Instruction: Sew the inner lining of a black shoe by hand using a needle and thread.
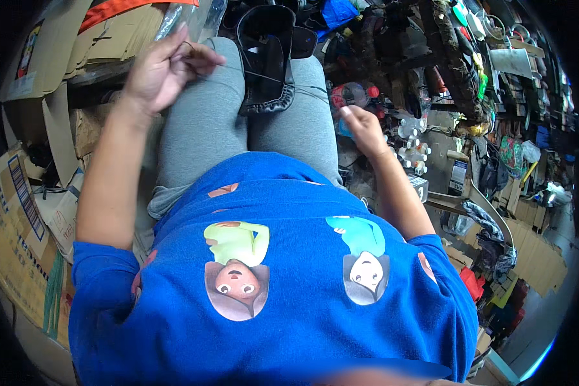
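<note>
Left hand [163, 67] raised at far left, fingers pinched shut on a thin dark thread [251, 72]. Thread running right from the pinch to a black shoe [268, 61], resting upright-ish on grey-clad knees [206, 128], just right of that hand, not touching it. Right hand [361, 128] lowered off the right knee, loosely curled near small white-capped bottles [410, 138]; hold on anything cannot be told. Cardboard boxes [26, 212] at left.

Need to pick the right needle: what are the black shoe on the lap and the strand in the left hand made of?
The black shoe looks like leather or imitation leather: smooth, faintly glossy, gathered edge. The strand pinched by the left hand looks like thin dark thread, possibly waxed; too fine to tell.
</note>
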Motion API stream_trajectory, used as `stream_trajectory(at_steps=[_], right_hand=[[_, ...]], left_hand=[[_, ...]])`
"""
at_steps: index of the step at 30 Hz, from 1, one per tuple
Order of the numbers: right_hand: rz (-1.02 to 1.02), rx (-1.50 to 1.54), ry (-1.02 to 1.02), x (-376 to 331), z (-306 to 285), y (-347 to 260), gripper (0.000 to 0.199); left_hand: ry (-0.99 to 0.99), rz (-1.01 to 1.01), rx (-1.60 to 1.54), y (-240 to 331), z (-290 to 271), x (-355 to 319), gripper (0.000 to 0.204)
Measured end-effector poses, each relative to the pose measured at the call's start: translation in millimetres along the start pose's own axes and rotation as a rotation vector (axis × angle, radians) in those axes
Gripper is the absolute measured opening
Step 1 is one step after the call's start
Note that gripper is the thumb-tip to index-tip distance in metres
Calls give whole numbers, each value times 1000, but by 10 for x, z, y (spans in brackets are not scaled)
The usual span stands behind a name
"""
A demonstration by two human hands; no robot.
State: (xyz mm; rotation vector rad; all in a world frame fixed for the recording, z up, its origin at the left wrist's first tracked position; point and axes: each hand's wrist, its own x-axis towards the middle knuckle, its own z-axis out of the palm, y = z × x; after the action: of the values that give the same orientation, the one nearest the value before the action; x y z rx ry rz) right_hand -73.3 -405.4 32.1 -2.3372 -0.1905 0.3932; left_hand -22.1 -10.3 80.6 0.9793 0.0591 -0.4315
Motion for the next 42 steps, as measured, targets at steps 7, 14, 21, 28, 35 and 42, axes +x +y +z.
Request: stream_trajectory(at_steps=[7, 14, 21, 28, 35, 42], right_hand=[[449, 1197, 96, -20, -105, 109, 73], [401, 1059, -20, -61, -30, 72, 62], [461, 893, 210, -158, -142, -10, 45], [-128, 30, -155, 185, -207, -986, 36], [-396, -438, -296, 345, -40, -1265, 33], [-291, -230, -276, 102, -119, -1277, 19]], left_hand=[[316, 370, 1178, 223, -59, -47, 30], [-33, 378, 1527, -277, 917, 705, 55], [-532, 6, 1380, -160, 712, 811, 41], [-590, 268, 1106, -496, 772, 752, 24], [-497, 308, 1218, -603, 662, 784, 20], [-480, 351, 1190, -625, 625, 753, 33]])
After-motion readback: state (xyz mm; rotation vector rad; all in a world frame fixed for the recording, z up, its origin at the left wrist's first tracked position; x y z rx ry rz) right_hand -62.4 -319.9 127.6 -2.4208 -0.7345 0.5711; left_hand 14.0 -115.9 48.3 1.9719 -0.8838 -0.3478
